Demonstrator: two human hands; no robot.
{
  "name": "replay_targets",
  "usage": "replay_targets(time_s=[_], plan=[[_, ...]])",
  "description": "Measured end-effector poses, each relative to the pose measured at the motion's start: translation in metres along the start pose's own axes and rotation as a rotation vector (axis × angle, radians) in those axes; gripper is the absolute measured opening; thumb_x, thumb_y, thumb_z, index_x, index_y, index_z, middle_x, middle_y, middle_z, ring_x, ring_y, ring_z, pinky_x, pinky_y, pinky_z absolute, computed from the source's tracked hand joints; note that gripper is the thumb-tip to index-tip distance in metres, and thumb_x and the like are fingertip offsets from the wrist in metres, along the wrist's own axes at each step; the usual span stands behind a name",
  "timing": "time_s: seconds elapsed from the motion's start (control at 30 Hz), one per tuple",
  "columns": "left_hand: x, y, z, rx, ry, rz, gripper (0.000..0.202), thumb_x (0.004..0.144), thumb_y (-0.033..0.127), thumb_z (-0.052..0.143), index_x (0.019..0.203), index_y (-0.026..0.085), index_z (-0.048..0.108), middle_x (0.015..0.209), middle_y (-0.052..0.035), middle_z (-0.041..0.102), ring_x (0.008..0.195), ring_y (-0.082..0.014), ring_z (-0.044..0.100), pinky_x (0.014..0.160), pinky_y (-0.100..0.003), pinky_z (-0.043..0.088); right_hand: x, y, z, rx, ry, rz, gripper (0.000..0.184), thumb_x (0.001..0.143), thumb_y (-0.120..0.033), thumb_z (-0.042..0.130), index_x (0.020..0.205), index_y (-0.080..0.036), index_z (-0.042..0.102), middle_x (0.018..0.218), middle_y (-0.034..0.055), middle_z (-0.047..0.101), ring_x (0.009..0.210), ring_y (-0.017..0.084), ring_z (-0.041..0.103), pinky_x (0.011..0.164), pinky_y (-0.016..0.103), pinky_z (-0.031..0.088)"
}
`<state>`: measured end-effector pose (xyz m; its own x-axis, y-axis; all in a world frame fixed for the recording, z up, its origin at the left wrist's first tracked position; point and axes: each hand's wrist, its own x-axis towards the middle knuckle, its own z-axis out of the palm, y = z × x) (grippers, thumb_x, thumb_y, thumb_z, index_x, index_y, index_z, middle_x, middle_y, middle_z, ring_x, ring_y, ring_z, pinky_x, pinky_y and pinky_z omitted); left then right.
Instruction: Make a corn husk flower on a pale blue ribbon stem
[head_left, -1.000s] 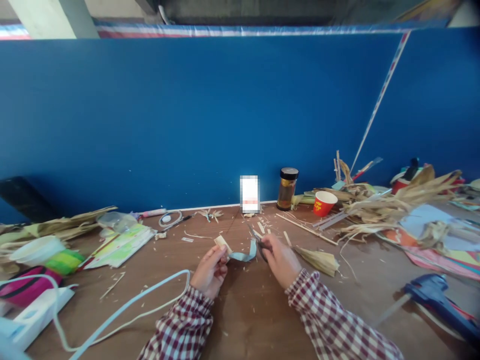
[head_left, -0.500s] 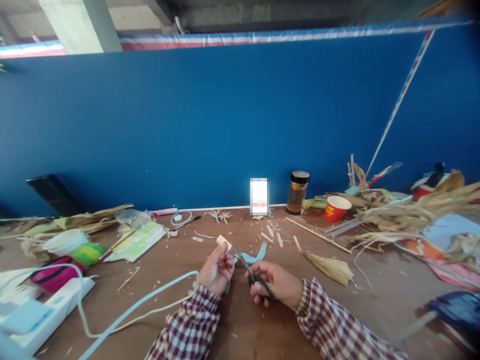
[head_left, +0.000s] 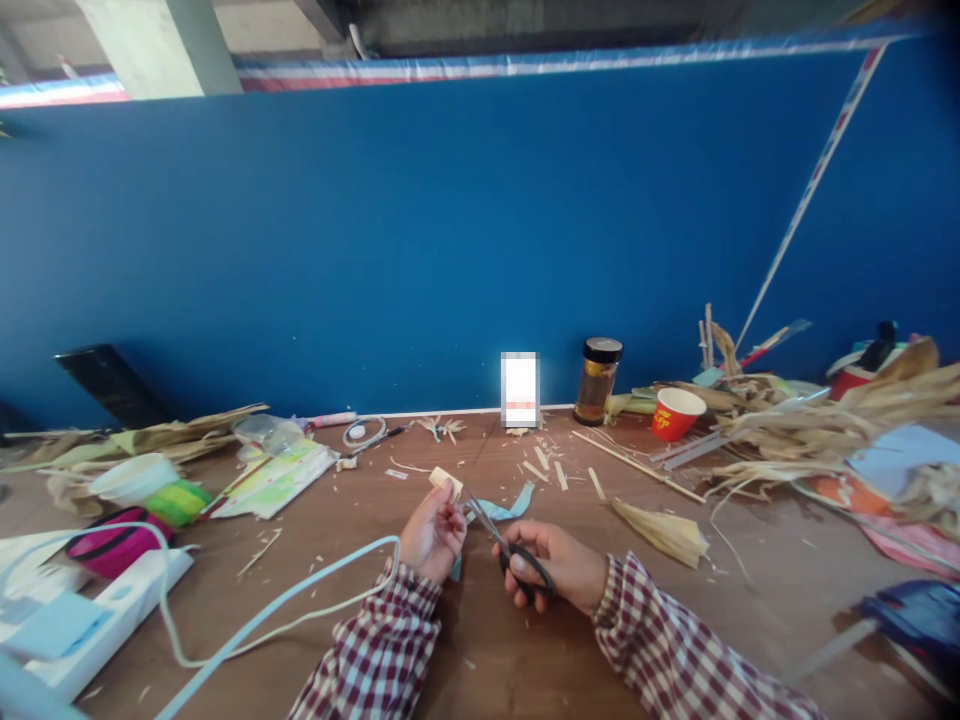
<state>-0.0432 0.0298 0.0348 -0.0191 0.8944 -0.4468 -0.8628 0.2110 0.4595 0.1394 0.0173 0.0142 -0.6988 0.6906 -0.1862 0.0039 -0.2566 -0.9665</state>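
Between the thumb and fingers of my left hand (head_left: 433, 532) is a small pale, flat piece (head_left: 442, 481) that looks like dried corn husk. My right hand (head_left: 559, 567) has its fingers through the black handles of a pair of scissors (head_left: 531, 582). The blades point up and left, near the fingertips of my left hand; whether they touch anything I cannot tell. A light blue strip (head_left: 510, 505) lies on the table behind the blades, and part of it is hidden by my left hand. Several cut pale strips (head_left: 561, 475) lie beyond it.
A dried husk (head_left: 664, 533) lies right of my right hand. Behind stand a lidded jar (head_left: 598, 382) and a red paper cup (head_left: 676, 415), beside heaped husks (head_left: 795, 440). White cables (head_left: 300, 590) loop near my left forearm, by a power strip (head_left: 127, 620). A glue gun (head_left: 919, 625) lies far right.
The view has shifted slightly. Both hands keep nearly the same pose, with the pale piece still in the left and the scissors still in the right.
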Motion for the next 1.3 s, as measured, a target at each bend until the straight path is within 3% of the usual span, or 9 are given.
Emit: replay_targets(time_s=[0.8,1.3], plan=[[0.004,-0.001,-0.002,0.070,-0.015,0.055,0.011,0.082,0.008,0.051,0.072,0.013,0.052,0.056,0.0028,0.050,0.044,-0.0038,0.050,0.040,-0.011,0.042,-0.002,0.003,-0.004,0.031,-0.049,-0.009,0.051,0.066,-0.051,0.066,0.098,-0.014,0.050,0.071,0.0023,0.061,0.055,0.010,0.060,0.041,0.015,0.043],[0.004,-0.011,-0.008,0.064,-0.227,0.009,0.010,0.079,0.008,0.055,0.070,0.012,0.054,0.060,0.0016,0.050,0.052,-0.0044,0.050,0.046,-0.012,0.045,-0.006,-0.007,0.000,0.242,-0.043,-0.021,0.052,0.065,-0.055,0.065,0.094,-0.014,0.051,0.065,0.0016,0.060,0.048,0.009,0.057,0.034,0.013,0.037]])
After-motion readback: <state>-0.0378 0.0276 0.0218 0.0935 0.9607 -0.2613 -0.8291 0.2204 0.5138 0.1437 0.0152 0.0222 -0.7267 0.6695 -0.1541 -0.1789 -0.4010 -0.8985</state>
